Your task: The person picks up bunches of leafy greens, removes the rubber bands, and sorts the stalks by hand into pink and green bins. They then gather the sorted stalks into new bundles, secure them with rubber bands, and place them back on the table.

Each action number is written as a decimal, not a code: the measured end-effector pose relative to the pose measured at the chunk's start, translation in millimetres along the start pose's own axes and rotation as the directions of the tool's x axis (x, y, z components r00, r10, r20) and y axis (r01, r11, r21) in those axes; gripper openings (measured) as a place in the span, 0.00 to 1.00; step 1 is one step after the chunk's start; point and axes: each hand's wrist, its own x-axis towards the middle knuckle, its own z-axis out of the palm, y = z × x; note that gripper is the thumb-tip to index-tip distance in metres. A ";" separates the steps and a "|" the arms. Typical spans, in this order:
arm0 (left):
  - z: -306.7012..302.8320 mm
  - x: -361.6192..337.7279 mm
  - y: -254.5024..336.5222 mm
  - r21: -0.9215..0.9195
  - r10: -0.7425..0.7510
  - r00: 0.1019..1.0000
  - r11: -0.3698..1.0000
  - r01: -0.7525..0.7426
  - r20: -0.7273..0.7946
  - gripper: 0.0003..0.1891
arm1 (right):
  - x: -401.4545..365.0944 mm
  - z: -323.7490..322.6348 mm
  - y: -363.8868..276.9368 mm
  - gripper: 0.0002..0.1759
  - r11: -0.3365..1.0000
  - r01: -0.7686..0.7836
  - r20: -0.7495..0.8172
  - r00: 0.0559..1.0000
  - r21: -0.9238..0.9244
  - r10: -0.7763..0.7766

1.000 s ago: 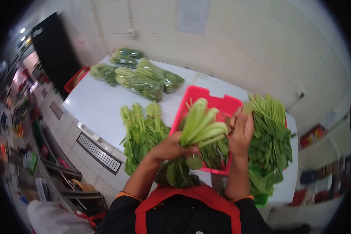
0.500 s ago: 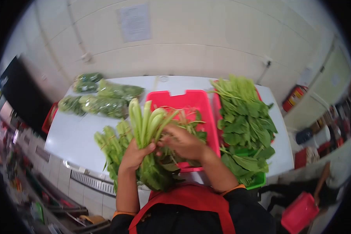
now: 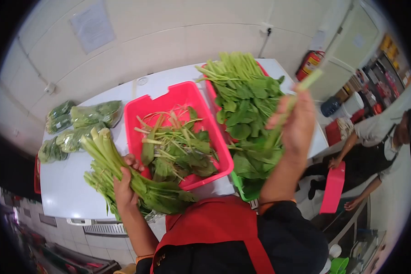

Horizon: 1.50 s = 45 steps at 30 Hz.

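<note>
My left hand (image 3: 127, 182) is wrapped around a bunch of leafy greens (image 3: 106, 148), its pale stalks pointing up and left and its leaves toward my apron. Raised at the right, my right hand (image 3: 299, 125) grips a single green stalk (image 3: 284, 121), slightly blurred, with its cut end up. Beneath that hand lie loose leafy greens (image 3: 246, 102) heaped in a red crate, and more leaves in a green crate (image 3: 239, 188). Between my hands stands a pink crate (image 3: 133, 119) with trimmed leaves and thin stems (image 3: 176, 153) inside.
Bagged greens (image 3: 93, 114) lie at the table's left back. More bundled greens (image 3: 98, 189) rest beside my left hand. A co-worker (image 3: 367, 157) holding a pink tray (image 3: 332, 188) stands at the right. A fire extinguisher (image 3: 309, 64) is by the wall.
My right hand has left the bunch and swung right and up with one stalk. My left hand still holds the bunch, now tilted left. The view has turned right.
</note>
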 end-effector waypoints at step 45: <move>66.6 17.3 -2.5 0.192 0.012 0.983 0.981 0.023 -0.181 0.15 | -90.1 132.1 123.8 0.15 0.672 0.433 0.691 0.703 -0.601 0.165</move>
